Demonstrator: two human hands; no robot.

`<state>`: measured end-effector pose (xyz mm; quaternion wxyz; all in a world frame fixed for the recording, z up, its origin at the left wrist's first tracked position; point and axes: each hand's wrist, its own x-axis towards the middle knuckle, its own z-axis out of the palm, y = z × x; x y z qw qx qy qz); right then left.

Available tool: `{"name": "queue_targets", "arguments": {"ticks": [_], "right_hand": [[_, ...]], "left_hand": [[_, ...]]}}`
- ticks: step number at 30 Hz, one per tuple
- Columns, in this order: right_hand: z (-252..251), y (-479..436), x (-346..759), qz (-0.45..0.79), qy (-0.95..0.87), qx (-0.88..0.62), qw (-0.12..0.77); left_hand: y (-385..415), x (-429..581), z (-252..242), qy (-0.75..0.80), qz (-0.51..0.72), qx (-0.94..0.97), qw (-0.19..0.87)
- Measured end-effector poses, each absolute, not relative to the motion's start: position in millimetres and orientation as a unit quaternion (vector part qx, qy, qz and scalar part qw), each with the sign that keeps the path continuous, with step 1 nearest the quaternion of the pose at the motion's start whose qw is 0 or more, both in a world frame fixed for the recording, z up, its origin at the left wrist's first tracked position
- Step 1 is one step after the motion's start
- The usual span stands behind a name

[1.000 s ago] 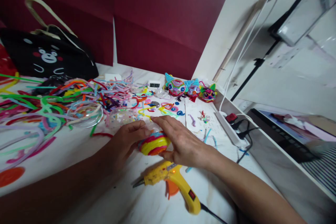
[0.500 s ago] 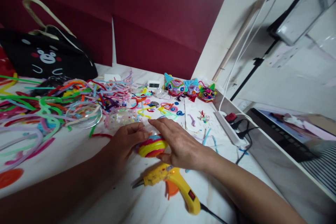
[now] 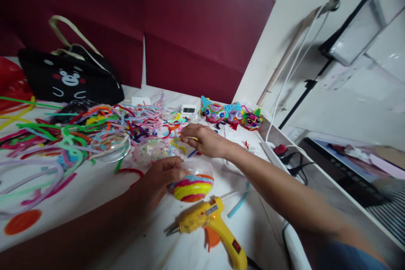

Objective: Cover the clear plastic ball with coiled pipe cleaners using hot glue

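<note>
Striped ball (image 3: 193,187): nr centre of white table (image 3: 177,249), just beyond glue gun; lower part w/ yellow, pink, orange & blue bands, upper part clear & bare; whether its base touches table, can't tell
L hand (image 3: 163,176): at ball's left side, thumb & fingers clamped on its clear upper edge
R hand (image 3: 205,140): apart from ball, beyond it, over small cut pieces; fingers bent, close together; whether they grip anything, can't tell
Glue gun (image 3: 202,215): yellow, flat on table, nozzle pointing left, small orange light lit, red switch on handle
Orange piece (image 3: 213,237): partly under gun
Blue strip (image 3: 239,205): right of ball, nr R forearm
Speckled clear shell (image 3: 152,148): beyond L hand, w/ clear dish (image 3: 123,152) to its left
Fuzzy stems (image 3: 68,133): multicol. heap, left side
Decorated heads (image 3: 214,112): three in a row, back of table, eared
Digital clock (image 3: 189,109): white, left of heads
Bag (image 3: 69,88): black, printed face, cream handles, behind stems
Power strip (image 3: 274,157): white, far right, plugs in
</note>
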<state>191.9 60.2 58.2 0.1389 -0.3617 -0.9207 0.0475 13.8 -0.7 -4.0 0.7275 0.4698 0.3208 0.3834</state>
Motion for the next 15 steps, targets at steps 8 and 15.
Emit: {"name": "queue_targets", "arguments": {"ticks": [8,15], "right_hand": [[32.9,130.3,155.3,0.041,-0.947,-0.319,0.014],[17.9,136.7,148.0,0.025,-0.944,-0.325,0.051]], "left_hand": [[5.4,4.1,-17.9,0.197,0.338,0.520,0.759],[6.7,4.1,-16.4,0.205,0.335,0.515,0.762]]}}
